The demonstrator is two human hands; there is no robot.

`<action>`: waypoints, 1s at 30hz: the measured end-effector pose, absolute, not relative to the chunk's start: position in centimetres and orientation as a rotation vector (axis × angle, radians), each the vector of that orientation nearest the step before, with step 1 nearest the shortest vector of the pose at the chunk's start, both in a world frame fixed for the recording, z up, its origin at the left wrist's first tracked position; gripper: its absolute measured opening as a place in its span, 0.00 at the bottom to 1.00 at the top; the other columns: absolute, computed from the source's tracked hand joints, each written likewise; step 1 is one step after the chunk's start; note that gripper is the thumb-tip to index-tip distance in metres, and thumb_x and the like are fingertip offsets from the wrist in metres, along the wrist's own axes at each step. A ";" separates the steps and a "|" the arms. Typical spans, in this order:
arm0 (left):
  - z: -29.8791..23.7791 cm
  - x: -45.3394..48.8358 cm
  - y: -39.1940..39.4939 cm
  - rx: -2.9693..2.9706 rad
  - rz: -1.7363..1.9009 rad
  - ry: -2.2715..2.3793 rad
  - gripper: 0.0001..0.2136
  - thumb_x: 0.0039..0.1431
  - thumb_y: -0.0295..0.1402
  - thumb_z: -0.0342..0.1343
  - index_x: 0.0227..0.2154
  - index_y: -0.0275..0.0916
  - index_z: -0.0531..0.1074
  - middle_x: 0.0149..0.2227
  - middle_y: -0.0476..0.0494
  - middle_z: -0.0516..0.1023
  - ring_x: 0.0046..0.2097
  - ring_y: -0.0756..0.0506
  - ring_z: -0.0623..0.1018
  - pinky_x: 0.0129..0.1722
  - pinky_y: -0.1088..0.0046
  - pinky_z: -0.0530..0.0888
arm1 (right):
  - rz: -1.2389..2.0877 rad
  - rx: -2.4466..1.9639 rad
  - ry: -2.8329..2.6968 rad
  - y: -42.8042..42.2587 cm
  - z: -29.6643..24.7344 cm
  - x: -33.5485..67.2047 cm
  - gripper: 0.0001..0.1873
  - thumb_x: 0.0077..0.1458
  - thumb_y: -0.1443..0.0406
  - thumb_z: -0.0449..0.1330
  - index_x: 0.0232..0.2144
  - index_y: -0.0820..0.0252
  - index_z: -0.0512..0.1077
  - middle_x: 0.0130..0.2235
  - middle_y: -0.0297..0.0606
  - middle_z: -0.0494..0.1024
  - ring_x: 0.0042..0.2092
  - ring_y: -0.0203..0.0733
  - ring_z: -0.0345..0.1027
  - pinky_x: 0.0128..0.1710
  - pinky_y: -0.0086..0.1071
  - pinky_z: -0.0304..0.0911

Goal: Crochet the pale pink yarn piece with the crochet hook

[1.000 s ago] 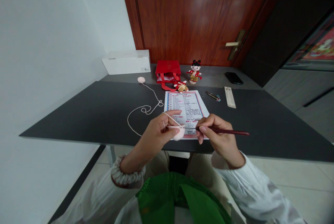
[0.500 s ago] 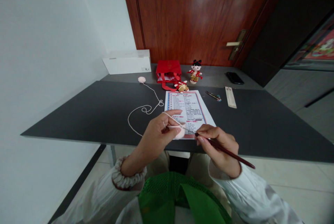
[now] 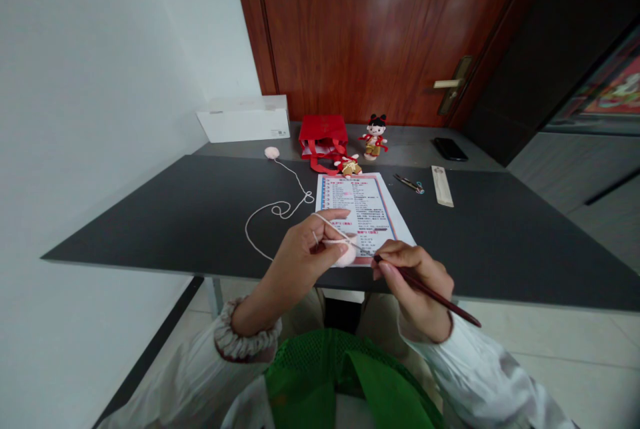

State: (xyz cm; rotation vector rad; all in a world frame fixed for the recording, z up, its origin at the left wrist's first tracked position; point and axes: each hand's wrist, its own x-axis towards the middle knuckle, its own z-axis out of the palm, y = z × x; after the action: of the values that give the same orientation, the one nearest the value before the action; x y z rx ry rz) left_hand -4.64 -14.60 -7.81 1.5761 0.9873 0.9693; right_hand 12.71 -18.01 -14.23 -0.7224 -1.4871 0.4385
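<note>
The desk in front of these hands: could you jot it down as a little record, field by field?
Left hand: pinching a pale yarn piece
Right hand: holding a slim dark-red tool, tip toward the piece
Yarn strand: looping across the desk
Yarn ball: at the strand's far end
Printed sheet: partly hidden by the hands
Toward the back: red bag, standing doll

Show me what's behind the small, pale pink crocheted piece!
Behind the small, pale pink crocheted piece in the left hand is a white, rectangular printed paper sheet. Whatever the piece and hand cover on it cannot be seen.
</note>
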 end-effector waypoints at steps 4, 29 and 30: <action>-7.7 -4.5 -14.6 1.553 0.987 0.973 0.03 0.50 0.25 0.57 0.24 0.36 0.70 0.54 0.40 0.72 0.45 0.45 0.76 0.47 0.67 0.68 | 0.344 -0.676 -1.584 -17.9 -13.9 12.8 0.10 0.53 0.75 0.58 0.35 0.56 0.69 0.29 0.38 0.76 0.32 0.42 0.72 0.30 0.36 0.68; -8.9 -4.3 -14.4 1.226 0.906 0.777 0.14 0.48 0.25 0.61 0.41 0.38 0.74 0.31 0.47 0.77 0.40 0.45 0.75 0.43 0.67 0.68 | 0.328 -0.579 -1.552 -18.1 -14.6 11.3 0.14 0.53 0.77 0.58 0.39 0.54 0.70 0.33 0.37 0.75 0.34 0.39 0.70 0.32 0.34 0.67; -9.0 -4.2 -14.4 1.178 0.905 0.748 0.16 0.48 0.25 0.61 0.42 0.39 0.74 0.33 0.47 0.77 0.40 0.45 0.75 0.43 0.67 0.68 | 0.395 -0.579 -1.498 -18.1 -14.8 11.2 0.13 0.53 0.76 0.59 0.38 0.55 0.70 0.33 0.37 0.75 0.34 0.39 0.70 0.32 0.34 0.67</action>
State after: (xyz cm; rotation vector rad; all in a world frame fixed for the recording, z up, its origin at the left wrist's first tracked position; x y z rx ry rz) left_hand -4.24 -14.41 -8.99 1.1783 0.7478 0.9052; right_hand 11.19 -18.11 -14.84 -0.5788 -1.4981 0.3955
